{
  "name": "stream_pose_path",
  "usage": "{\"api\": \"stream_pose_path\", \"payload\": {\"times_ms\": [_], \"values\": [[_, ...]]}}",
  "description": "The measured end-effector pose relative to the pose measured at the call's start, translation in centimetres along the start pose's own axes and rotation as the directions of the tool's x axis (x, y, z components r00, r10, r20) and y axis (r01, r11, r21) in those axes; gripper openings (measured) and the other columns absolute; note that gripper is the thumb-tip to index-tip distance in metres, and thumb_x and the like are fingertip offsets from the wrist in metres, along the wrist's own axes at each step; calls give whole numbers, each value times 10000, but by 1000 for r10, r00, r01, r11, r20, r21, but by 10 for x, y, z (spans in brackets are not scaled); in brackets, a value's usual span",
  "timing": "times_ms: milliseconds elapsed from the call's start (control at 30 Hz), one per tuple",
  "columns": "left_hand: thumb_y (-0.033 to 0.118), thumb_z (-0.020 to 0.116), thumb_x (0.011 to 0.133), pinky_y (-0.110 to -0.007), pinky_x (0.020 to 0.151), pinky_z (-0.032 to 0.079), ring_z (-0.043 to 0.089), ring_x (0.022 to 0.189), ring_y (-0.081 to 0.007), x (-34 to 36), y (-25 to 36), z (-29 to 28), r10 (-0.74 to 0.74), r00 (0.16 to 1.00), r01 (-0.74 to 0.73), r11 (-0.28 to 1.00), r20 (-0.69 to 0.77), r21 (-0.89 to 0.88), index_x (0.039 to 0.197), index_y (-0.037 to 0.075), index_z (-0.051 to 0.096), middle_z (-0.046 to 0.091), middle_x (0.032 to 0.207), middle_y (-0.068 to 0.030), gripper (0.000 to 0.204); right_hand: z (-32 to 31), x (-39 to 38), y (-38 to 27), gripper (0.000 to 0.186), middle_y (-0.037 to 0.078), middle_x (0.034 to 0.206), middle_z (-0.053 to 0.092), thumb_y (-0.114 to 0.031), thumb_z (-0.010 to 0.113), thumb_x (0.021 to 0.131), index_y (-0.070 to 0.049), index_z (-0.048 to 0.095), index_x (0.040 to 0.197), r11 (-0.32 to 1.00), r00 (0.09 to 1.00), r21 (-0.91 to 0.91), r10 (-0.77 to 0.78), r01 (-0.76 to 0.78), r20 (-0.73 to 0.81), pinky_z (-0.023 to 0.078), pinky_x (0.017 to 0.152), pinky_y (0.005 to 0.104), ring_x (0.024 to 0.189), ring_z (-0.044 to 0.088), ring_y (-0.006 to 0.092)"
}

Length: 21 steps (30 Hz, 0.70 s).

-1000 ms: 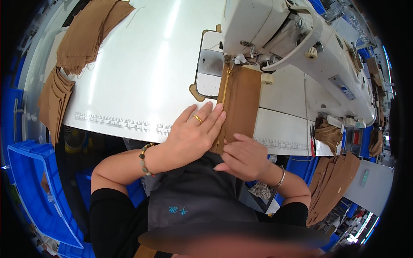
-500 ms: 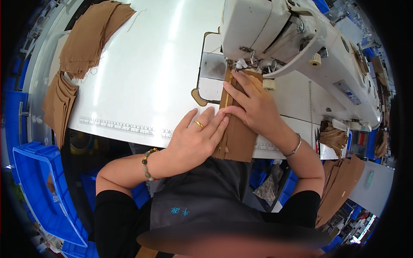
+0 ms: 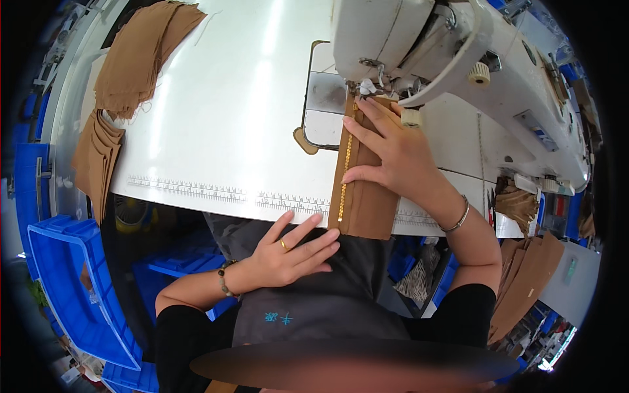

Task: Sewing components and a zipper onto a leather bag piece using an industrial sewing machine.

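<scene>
A brown cloth piece [image 3: 375, 213] with a gold-toothed zipper [image 3: 348, 156] along its left side lies on the white table. Its far end is under the needle area of a white sewing machine [image 3: 381, 39]. My right hand [image 3: 401, 154] rests on the cloth, fingers spread, the fingertips close to the machine's foot and the thumb beside the zipper. At the table's front edge, my left hand [image 3: 295, 254] has its fingers stretched out. One fingertip is at the cloth's near left corner; whether it touches I cannot tell.
Stacks of brown cloth pieces [image 3: 141, 59] lie at the table's far left, some hanging over the edge [image 3: 98, 154]. A printed ruler [image 3: 223, 191] runs along the front. Blue bins [image 3: 82, 288] stand at lower left. More brown pieces [image 3: 524, 281] hang at right.
My left hand has come off the middle of the cloth and moved toward me, uncovering the lower zipper. My right hand stays on the cloth near the foot, thumb slightly lower.
</scene>
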<state>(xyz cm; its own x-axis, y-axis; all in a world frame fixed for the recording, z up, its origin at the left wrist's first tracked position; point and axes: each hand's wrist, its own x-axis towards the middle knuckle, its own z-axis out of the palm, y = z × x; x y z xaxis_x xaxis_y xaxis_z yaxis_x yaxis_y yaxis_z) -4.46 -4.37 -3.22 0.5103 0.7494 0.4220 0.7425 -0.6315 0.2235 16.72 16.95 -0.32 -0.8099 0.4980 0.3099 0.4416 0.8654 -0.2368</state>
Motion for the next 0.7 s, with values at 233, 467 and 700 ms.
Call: {"api": "stream_pose_path", "payload": {"times_ms": [233,467,700], "values": [[281,770,878,-502,1091,426,610,1268,-323,-37,-75,-65,-354,908,414,835,-223,362,1222,120,730,698,1311,-68,381,-3,-7,4,868,214,1471,533,-601,797,672,-51,655,1329,998,999,38,44,-44,20,380,1133,541,1321,539,388],[301,649,998,-462,1067,455,582,1268,-394,-133,-200,-162,-494,651,739,238,-577,630,1279,9,661,638,1367,-186,405,-4,-3,2,837,240,1400,581,-590,821,661,-45,683,1282,999,999,-32,-42,41,-16,508,1020,451,1249,608,380],[276,583,1011,-504,856,545,695,964,-406,-164,-228,-179,-826,314,861,40,-468,507,1315,99,647,728,1065,-205,358,-5,1,1,838,249,1375,593,-592,816,667,-35,682,1278,997,998,-45,-63,62,-27,483,1049,469,1250,605,383]]}}
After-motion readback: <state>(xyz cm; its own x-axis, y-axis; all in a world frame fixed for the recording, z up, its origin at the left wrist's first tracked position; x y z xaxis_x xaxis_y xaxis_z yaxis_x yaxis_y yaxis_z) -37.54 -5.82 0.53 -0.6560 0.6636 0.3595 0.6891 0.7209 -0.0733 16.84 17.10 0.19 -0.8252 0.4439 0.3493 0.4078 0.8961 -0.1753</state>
